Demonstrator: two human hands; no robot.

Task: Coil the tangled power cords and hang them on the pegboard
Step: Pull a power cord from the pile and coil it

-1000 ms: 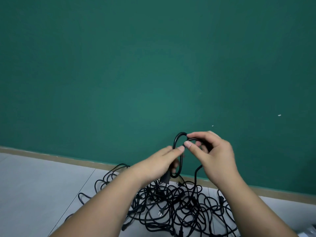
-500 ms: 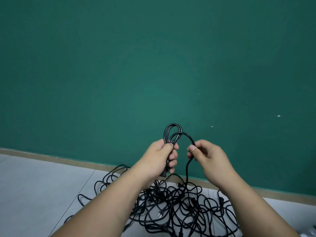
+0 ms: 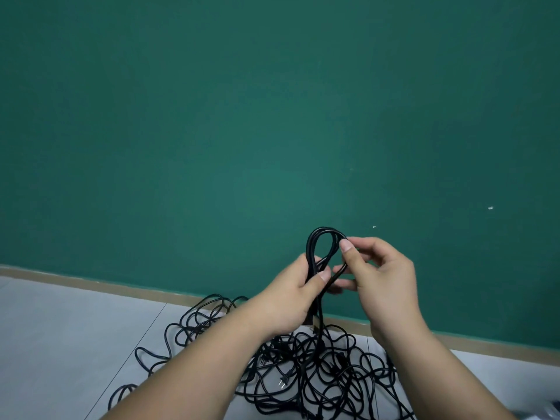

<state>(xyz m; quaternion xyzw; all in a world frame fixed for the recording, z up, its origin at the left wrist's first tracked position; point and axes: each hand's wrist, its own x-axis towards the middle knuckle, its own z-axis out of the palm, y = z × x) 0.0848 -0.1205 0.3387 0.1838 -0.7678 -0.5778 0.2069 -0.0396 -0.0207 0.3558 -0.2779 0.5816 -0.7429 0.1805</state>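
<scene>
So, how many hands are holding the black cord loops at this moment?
2. The left hand grips the cord loops at their lower part; the right hand pinches them near the top. No other hand shows.

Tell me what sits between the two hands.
In the head view, black power cord loops span the gap: the left hand grips their base, the right hand pinches one strand.

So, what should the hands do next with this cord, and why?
Probably pass the cord pinched by the right hand into the left hand as another loop: its coil has few turns, and the cord runs down into the tangled pile on the floor.
</scene>
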